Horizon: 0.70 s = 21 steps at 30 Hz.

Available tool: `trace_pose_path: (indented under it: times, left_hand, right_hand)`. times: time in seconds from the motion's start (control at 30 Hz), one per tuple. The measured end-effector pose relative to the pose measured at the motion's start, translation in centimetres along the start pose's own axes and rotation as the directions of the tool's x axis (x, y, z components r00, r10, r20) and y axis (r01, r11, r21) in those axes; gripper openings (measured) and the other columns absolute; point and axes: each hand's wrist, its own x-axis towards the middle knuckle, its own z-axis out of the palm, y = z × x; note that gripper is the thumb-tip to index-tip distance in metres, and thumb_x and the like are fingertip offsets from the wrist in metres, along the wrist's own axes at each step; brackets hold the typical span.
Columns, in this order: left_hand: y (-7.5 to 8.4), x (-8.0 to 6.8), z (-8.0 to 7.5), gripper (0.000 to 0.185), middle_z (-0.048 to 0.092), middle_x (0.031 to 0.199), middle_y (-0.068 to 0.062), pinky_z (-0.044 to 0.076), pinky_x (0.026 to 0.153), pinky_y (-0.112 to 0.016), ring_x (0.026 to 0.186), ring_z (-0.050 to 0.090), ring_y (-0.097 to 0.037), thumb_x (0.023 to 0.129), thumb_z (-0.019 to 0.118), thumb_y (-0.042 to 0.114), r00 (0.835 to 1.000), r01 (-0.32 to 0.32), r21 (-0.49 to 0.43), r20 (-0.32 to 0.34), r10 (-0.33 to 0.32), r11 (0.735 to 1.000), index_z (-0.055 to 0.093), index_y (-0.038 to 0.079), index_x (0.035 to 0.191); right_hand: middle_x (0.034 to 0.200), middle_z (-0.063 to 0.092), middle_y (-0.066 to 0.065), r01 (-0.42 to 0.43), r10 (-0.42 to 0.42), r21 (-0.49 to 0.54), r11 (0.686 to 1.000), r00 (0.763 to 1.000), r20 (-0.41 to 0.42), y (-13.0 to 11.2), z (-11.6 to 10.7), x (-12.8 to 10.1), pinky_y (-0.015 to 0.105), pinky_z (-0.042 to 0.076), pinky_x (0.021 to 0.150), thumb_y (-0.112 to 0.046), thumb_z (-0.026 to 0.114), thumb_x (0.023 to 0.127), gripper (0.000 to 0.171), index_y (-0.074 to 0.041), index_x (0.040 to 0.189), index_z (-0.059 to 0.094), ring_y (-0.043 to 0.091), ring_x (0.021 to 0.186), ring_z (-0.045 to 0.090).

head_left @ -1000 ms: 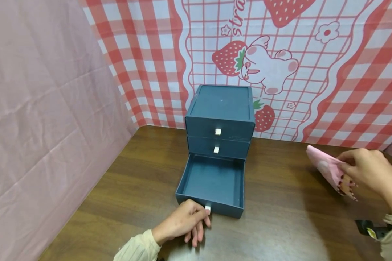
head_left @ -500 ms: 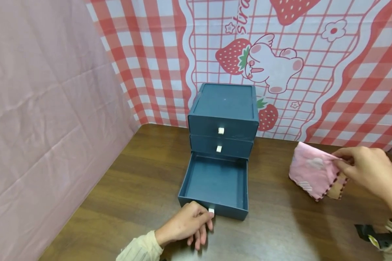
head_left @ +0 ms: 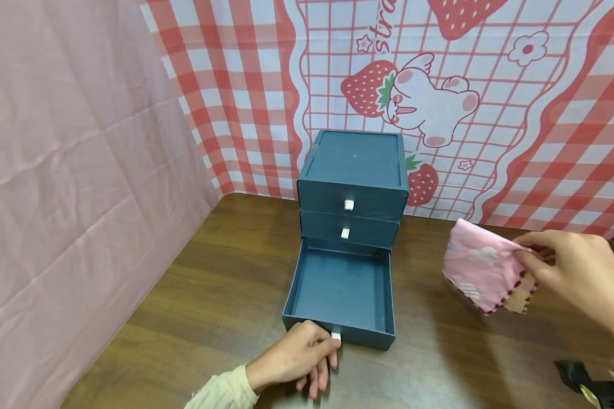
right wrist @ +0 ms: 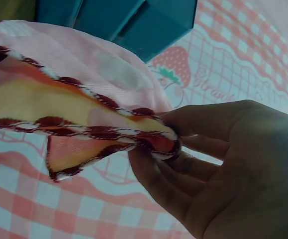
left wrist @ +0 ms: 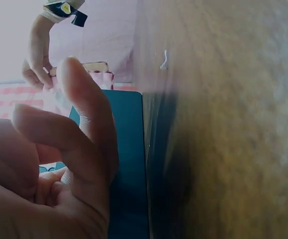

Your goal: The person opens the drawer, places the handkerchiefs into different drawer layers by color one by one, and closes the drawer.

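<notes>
A dark teal drawer unit (head_left: 355,165) stands against the back cloth, its bottom drawer (head_left: 340,284) pulled out with nothing inside. At the front of that drawer, my left hand (head_left: 304,355) pinches the small white knob (head_left: 336,337) with thumb and forefinger. In the left wrist view the fingers hide the knob. To the right, my right hand (head_left: 578,272) pinches a folded pink cloth (head_left: 483,267) by one edge, and it hangs above the table. The right wrist view shows its dark red stitched border and yellowish inner side, gripped between thumb and fingers.
Two upper drawers, the top drawer (head_left: 332,196) and the middle drawer (head_left: 317,225), are closed. A brown wooden table (head_left: 210,284) lies under everything. Behind hangs a red-checked strawberry cloth (head_left: 256,85); a plain pink cloth wall (head_left: 82,142) borders the left.
My right hand has brought the pink cloth a little leftward, and the cloth has swung round to show its broad patterned face. My left hand stays at the knob; the view has shifted slightly.
</notes>
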Motion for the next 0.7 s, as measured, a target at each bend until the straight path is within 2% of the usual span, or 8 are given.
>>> trace_pose_path:
  times: [0.23, 0.37, 0.7]
  left_hand:
    - [0.0, -0.1, -0.1, 0.037, 0.061, 0.049, -0.004, 0.032, 0.028, -0.019, 0.034, 0.053, -0.009, 0.104, 0.051, 0.019, 1.0, 0.013, 0.0, 0.011, -0.013, 1.0, 0.064, -0.001, 0.076]
    - [0.0, -0.1, 0.0, 0.037, 0.061, 0.05, -0.004, 0.033, 0.028, -0.019, 0.034, 0.053, -0.009, 0.104, 0.05, 0.019, 1.0, 0.014, -0.007, 0.024, -0.014, 1.0, 0.064, -0.002, 0.077]
    - [-0.1, -0.2, 0.0, 0.038, 0.062, 0.05, -0.003, 0.033, 0.028, -0.019, 0.034, 0.052, -0.009, 0.104, 0.051, 0.02, 1.0, 0.012, -0.005, 0.021, -0.012, 1.0, 0.064, -0.001, 0.076]
  right_hand:
    - [0.07, 0.069, 0.002, 0.033, -0.027, 0.056, 0.998, 0.994, -0.104, -1.9, -0.5, -0.1, 0.017, 0.037, 0.055, -0.005, 0.077, 0.076, 0.008, -0.004, 0.083, 0.075, -0.006, 0.059, 0.047]
    - [0.073, 0.07, 0.003, 0.038, -0.032, 0.053, 0.998, 0.993, -0.113, -3.1, -0.7, -0.1, 0.014, 0.038, 0.055, -0.002, 0.078, 0.072, 0.014, -0.006, 0.085, 0.075, -0.004, 0.059, 0.05]
    - [0.078, 0.069, -0.003, 0.136, -0.12, 0.105, 0.985, 0.981, -0.151, -6.3, -0.7, 1.1, 0.009, 0.042, 0.061, 0.0, 0.082, 0.068, 0.023, -0.01, 0.087, 0.075, 0.003, 0.065, 0.055]
